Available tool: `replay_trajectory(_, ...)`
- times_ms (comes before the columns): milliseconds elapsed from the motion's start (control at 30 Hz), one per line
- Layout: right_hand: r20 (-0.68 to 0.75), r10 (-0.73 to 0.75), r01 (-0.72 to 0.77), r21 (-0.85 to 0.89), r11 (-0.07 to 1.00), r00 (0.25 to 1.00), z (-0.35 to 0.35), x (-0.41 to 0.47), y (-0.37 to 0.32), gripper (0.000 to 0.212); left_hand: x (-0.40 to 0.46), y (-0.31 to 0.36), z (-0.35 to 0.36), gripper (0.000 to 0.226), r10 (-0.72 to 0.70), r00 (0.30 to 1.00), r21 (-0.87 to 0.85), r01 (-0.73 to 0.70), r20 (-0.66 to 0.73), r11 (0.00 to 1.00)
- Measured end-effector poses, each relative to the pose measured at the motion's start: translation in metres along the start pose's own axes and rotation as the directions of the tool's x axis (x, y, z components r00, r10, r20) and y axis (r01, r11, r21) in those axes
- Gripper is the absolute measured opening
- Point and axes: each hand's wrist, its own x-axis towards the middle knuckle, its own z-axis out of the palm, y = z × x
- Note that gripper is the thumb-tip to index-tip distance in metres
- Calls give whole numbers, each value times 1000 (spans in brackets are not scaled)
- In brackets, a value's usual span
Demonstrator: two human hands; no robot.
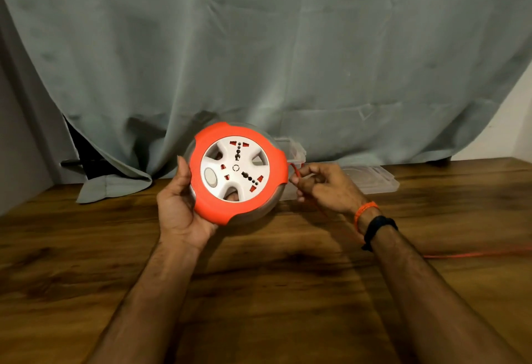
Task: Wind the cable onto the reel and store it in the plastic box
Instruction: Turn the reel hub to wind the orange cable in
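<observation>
Forearms: both reach forward from the bottom edge of the head view, over the wooden table (259, 291), which lies bare beneath them.
Left hand (181, 205): closed around the left rim of the reel, thumb up along the edge and a fingertip showing through a spoke opening from behind; this looks like a steadying hold that keeps the socket face turned toward the camera.
Extension reel (240, 175): held clear of the table, tilted, with an orange ring around a white hub carrying sockets and an oval button; a clear drum sits behind the ring.
Right hand (325, 188): fingers pinched narrow on the orange cable just beside the reel's right edge, probably to feed it into the drum under tension.
Orange cable (295, 172): a small loop shows at the pinch, touching the reel's side; a blurred length runs down under the right wrist, and more trails along the table to the right edge (475, 255).
Progress: much cable seems unwound, so winding looks early or midway.
Plastic box (293, 152): clear, on the table behind the reel, partly hidden by it.
Clear lid (374, 181): lies flat just right of the box, leaving the box ready to receive the reel.
Backdrop: grey curtain (259, 47) hangs to the table's far edge.
Wrist: orange thread and dark band (380, 227) on the right arm.
</observation>
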Motion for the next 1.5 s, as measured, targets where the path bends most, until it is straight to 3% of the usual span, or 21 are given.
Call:
replay_trajectory(133, -145, 1, 19, 140, 990, 989, -5, -3, -6, 13, 3, 4, -5, 52, 26, 1000, -4, -26, -12, 1000)
replay_trajectory(300, -339, -133, 92, -132, 987, 931, -13, -1, -5, 11, 5, 5, -9, 48, 17, 999, 6, -16, -28, 1000)
replay_trajectory(367, -334, -146, 35, -315, 948, 931, -17, 0, 0, 13, 7, 6, -11, 45, 15, 999, 17, -14, -33, 1000)
replay_trajectory(500, -285, -12, -158, -565, 810, 959, -23, -2, 17, 10, 8, 5, -10, 48, 13, 1000, 42, -12, -28, 999)
replay_trajectory(667, -256, 64, -217, -632, 744, 965, -18, -3, 15, 11, 9, 1, -12, 51, 10, 1000, 82, -9, -11, 997)
replay_trajectory(733, -237, 65, -203, -625, 754, 969, -17, -2, 13, 25, 9, 0, -13, 49, 2, 1000, 89, -1, -3, 996)
replay_trajectory(833, -188, 7, -117, -585, 802, 982, -16, -2, 2, 47, 10, -2, -13, 44, -22, 1000, 94, 22, 0, 995)
replay_trajectory(1033, -191, -383, 259, -468, 845, 904, 5, -13, -29, 40, 10, -6, -10, 42, -44, 999, 111, 44, -6, 993)
replay_trajectory(1233, 25, -656, 551, -567, 612, 755, 27, -22, -41, 46, 6, -13, -2, 53, -105, 994, 135, 100, 26, 986)
replay_trajectory(1367, 196, -664, 601, -654, 460, 722, 33, -24, -37, 52, 3, -15, -2, 57, -177, 983, 116, 170, 56, 979)
replay_trajectory(1500, 266, -648, 601, -707, 372, 714, 32, -26, -38, 57, 3, -16, -1, 58, -181, 983, 143, 175, 33, 974)
